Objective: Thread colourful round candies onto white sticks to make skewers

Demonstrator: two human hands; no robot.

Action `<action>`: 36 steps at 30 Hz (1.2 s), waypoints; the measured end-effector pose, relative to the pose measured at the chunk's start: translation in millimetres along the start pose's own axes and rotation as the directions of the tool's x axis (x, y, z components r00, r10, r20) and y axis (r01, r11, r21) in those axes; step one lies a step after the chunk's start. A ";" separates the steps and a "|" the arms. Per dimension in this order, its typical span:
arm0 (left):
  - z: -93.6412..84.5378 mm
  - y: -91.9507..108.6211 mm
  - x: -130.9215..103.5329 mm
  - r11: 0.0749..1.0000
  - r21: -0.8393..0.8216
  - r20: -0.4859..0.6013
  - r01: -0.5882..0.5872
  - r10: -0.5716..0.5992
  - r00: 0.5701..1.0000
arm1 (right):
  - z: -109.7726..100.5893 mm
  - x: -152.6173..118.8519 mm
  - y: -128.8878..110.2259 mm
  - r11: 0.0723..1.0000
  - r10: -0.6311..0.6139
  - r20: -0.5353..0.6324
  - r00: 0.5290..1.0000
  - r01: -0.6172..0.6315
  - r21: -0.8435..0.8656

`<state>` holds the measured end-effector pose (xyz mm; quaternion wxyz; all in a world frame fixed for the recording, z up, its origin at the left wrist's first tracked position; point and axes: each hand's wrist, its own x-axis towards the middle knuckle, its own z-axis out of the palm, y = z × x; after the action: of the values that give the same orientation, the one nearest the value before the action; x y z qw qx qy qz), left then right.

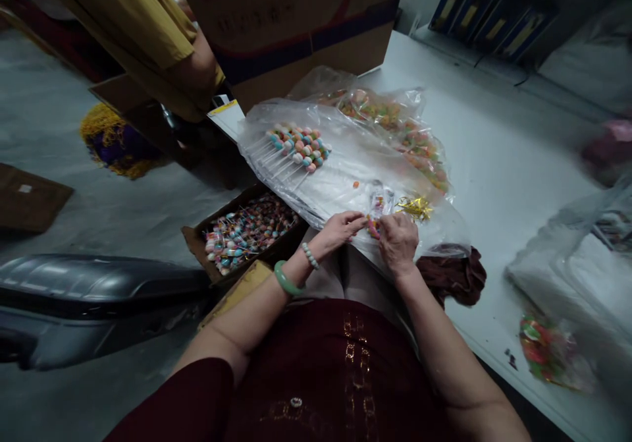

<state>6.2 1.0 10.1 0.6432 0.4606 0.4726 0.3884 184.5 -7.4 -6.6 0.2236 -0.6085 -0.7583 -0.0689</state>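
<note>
At the table's near edge, my left hand [342, 228] and my right hand [399, 239] meet with fingers closed on a small clear-wrapped candy [373, 226] in pink, orange and yellow. My fingers cover part of it. Just beyond lie some small clear wrappers [381, 197]. Gold twist ties [415, 207] are beside my right hand, and a single orange candy [356, 184] rests on the plastic sheet [340, 195]. Farther left, several candy skewers [301, 147] with pastel balls and white sticks lie in rows.
A carton of wrapped candy sticks [247, 231] stands below the table's left edge. Bags of coloured candy [395, 122] lie behind the sheet, before a large cardboard box [306, 27]. A brown cloth [457, 277] is at right. A person in a yellow shirt [148, 27] stands at upper left.
</note>
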 end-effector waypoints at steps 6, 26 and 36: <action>19.8 1.8 16.9 0.884 -0.467 -0.078 0.031 -0.076 0.994 | -16.9 -5.2 -17.4 0.963 -0.002 -0.013 1.000 0.005 0.271; -121.3 -10.9 -22.4 0.698 -0.660 -0.581 -0.278 -0.239 0.778 | 50.4 105.2 -152.8 0.282 0.018 0.650 0.760 -0.628 0.726; -140.4 -15.4 -32.1 0.627 -0.709 -0.570 -0.325 -0.237 0.787 | 86.8 177.6 -219.6 -0.195 0.092 0.900 0.426 -0.879 0.436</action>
<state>-136.5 -1.6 -14.7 0.5756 -0.0043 0.4274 0.6971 -75.4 128.8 28.0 0.3076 -0.5481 -0.2670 0.7306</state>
